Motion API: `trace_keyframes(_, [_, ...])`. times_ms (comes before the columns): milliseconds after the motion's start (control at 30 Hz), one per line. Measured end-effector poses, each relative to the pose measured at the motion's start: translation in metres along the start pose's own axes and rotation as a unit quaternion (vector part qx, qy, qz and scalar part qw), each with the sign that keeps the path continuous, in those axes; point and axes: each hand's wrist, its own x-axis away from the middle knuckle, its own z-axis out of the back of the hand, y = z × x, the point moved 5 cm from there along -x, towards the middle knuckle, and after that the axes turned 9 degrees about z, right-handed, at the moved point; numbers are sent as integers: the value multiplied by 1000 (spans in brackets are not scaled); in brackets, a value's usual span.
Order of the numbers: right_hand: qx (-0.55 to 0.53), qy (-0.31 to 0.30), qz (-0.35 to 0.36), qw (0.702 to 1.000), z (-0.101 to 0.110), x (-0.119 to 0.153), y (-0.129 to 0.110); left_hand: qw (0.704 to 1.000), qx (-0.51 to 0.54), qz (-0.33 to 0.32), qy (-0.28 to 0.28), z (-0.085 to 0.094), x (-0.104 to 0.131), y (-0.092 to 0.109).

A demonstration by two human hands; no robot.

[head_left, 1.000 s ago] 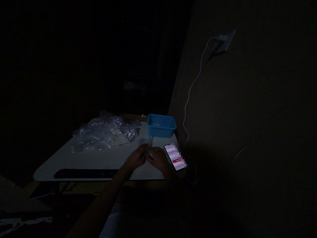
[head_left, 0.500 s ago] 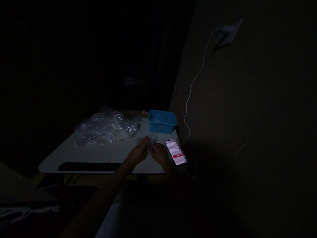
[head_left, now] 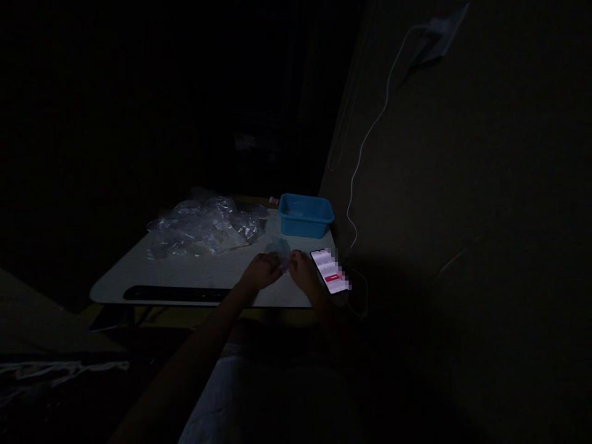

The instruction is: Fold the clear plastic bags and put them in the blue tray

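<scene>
The workpiece is a small piece of clear plastic film (head_left: 279, 245), thin, limp and faintly glossy, with a creased surface and an irregular outline. It is located over the near right part of the table, between the two hands. Its visible long axis runs away from the person, inclined slightly to the left; the far end points toward the gap between the plastic heap and the basin. The near end is partly hidden by the fingers.

The left hand (head_left: 263, 270) is palm down, fingers curled, with the fingertips at the left edge of the film. The right hand (head_left: 300, 269) is bent inward, fingertips at the right edge. The hands are near each other, not spread; the low light does not show whether either one pinches the film or only presses it.

The table (head_left: 139, 277) has a pale, flat top with rounded corners and a long black strip (head_left: 171, 293) along the near edge. Beyond the film stands a rectangular blue basin (head_left: 305, 228), smooth-walled with a rolled rim. To the left lies a crumpled, shiny heap of clear plastic (head_left: 198, 223). Just beside the right hand, a flat phone (head_left: 327, 269) with a lit screen lies at a slant.
</scene>
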Motion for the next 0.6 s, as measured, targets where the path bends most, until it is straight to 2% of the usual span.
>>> trace_keyframes(100, [16, -21, 89, 996, -7, -1, -9, 1000, 6, 22, 17, -2, 0, -5])
trace_keyframes(200, [62, -32, 129, 989, -11, -1, -12, 998, 22, 34, 39, -2, -1, -9])
trace_keyframes(333, [116, -3, 95, 989, -8, -2, -6, 998, 31, 26, 51, -2, -3, -8])
trace_keyframes(467, [114, 8, 60, 992, -7, -3, -2, 989, 45, 52, 129, 4, 0, -12])
trace_keyframes(600, [55, 28, 7, 998, -7, -2, 5, 975, 47, 104, 190, 12, 5, -18])
